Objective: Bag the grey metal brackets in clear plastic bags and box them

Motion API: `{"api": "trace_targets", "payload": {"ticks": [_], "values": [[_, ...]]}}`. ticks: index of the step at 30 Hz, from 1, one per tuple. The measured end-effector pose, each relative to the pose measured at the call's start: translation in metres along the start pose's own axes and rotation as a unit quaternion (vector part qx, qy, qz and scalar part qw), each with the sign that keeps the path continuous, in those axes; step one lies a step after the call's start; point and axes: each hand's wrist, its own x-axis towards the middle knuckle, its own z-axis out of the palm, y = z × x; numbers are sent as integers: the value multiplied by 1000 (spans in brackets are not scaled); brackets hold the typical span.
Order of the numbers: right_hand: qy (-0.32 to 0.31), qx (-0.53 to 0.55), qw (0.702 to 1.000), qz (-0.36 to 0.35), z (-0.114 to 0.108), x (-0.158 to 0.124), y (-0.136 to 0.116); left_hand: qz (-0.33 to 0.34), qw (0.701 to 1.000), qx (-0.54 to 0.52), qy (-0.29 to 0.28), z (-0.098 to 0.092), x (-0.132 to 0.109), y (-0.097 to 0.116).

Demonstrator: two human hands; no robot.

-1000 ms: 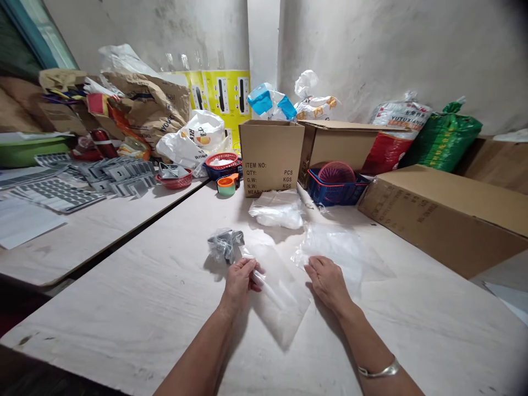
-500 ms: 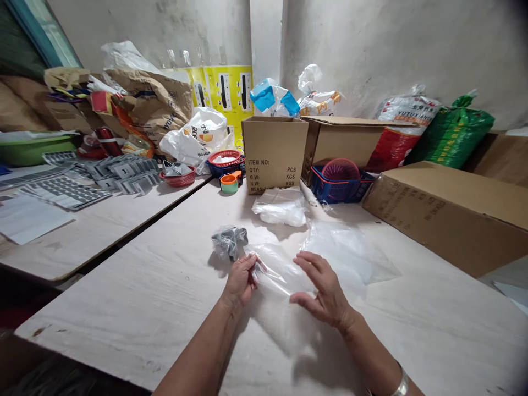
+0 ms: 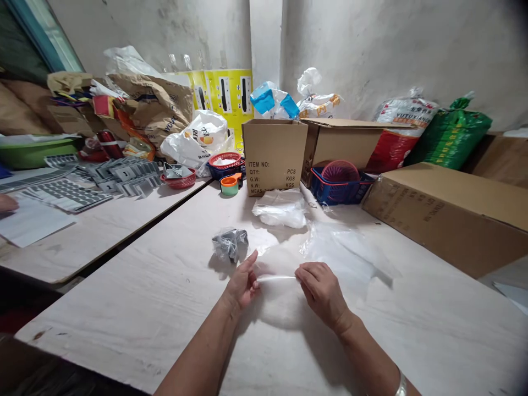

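Both my hands pinch the top edge of a clear plastic bag (image 3: 275,297) that hangs and lies on the pale wooden table (image 3: 136,308). My left hand (image 3: 242,284) pinches the bag's left corner, my right hand (image 3: 319,290) pinches its right corner, and the edge is stretched taut between them. A small bag of grey metal parts (image 3: 229,243) lies just beyond my left hand. More clear plastic bags (image 3: 344,250) lie flat beyond my right hand, with a crumpled pile of plastic (image 3: 280,209) further back.
Cardboard boxes (image 3: 274,155) (image 3: 449,212) stand at the back and right. A blue basket with a pink lid (image 3: 339,184), a red basket (image 3: 225,161), a tape roll (image 3: 229,184) and stacked grey parts (image 3: 124,176) sit behind. Another person's fingertip (image 3: 6,202) shows at the far left.
My right hand moved left from the table onto the bag and took hold of its edge. The bag has been lifted and its top edge pulled taut between both hands.
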Motion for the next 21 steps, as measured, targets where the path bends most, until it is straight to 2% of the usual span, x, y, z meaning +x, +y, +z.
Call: {"api": "trace_targets", "payload": {"ticks": [3,6,8,12,21], "values": [[7,-37,999,4,4,-1,1,15,995,99,-3,2,-4,-5],[1,-59,998,7,6,-1,2,49,978,198,-56,3,-6,-10],[-9,-58,998,10,6,-2,3,53,970,227,-65,2,-5,-12],[-36,-13,999,12,4,-1,3,70,970,230,-43,1,-2,-12],[-45,87,994,54,2,2,-9,134,972,193,-29,2,0,-14]]}}
